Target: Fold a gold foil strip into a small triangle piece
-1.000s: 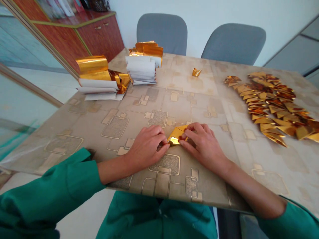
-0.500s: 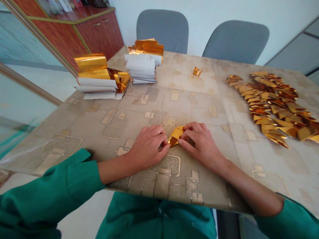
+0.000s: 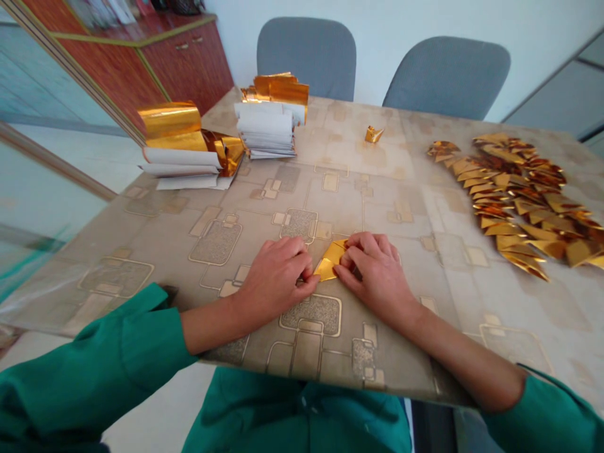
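Observation:
A small piece of folded gold foil paper [image 3: 332,258] lies on the table between my two hands. My left hand [image 3: 283,272] pinches its lower left corner between thumb and forefinger. My right hand [image 3: 372,267] grips the right side, its fingers curled and covering part of that edge. Over on the right is a heap of folded gold paper pieces [image 3: 514,201], set in overlapping rows. At the back left, a stack of gold and white sheets [image 3: 182,160] lies with some sheets curling up. Another sheet stack [image 3: 267,129] stands beside it.
One small folded gold piece [image 3: 374,134] sits alone near the far edge of the patterned table [image 3: 264,220]. Beyond that edge stand two grey chairs [image 3: 306,56] [image 3: 448,75]. A red wooden cabinet [image 3: 184,63] is at the back left.
The lower part of the foil paper now looks flatter and brighter between my hands. My right hand has turned slightly; my left has barely shifted.

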A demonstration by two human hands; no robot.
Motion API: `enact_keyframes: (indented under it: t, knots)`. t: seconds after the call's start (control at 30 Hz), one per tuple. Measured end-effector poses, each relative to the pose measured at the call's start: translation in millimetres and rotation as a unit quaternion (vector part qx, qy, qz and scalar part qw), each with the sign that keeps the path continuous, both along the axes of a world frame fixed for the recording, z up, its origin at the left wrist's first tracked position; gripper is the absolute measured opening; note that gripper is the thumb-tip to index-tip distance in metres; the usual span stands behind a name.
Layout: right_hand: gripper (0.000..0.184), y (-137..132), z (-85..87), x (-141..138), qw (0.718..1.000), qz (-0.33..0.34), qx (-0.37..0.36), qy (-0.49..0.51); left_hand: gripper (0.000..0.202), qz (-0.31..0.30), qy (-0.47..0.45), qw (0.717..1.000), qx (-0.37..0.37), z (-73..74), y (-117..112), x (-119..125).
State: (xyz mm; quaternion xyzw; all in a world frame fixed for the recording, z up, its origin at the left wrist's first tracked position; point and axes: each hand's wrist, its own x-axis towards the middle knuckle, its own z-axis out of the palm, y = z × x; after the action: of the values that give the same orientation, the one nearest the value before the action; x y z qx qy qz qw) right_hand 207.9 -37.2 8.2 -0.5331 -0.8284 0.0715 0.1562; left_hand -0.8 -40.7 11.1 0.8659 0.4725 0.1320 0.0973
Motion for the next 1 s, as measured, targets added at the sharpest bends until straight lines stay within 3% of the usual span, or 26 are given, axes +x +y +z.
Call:
enact_keyframes:
  t: [0.2, 0.37, 0.43, 0.83, 1.0]
  knots:
    - [0.019, 0.5, -3.0, 3.2, 1.0, 0.006, 0.006, -0.008, 0.007, -0.03, 0.013, 0.998, 0.049, -1.1, -1.6, 0.2]
    - [0.018, 3.0, -7.8, 5.8, 1.0, 0.008, 0.021, -0.018, 0.021, -0.215, 0.066, 0.965, 0.137, 3.0, -4.2, 1.6]
    - [0.018, 4.5, -8.9, 8.1, 1.0, 0.015, 0.018, -0.018, 0.024, -0.245, 0.081, 0.956, 0.137, 3.7, -5.7, 0.9]
    - [0.015, 0.5, -7.4, 8.4, 1.0, 0.023, 0.019, -0.008, 0.027, -0.122, 0.007, 0.984, 0.129, -5.1, -32.2, -13.1]
    - [0.018, 1.6, -6.6, 9.0, 1.0, 0.022, 0.011, 0.013, 0.028, -0.124, 0.007, 0.984, 0.129, -3.5, -34.6, -12.7]
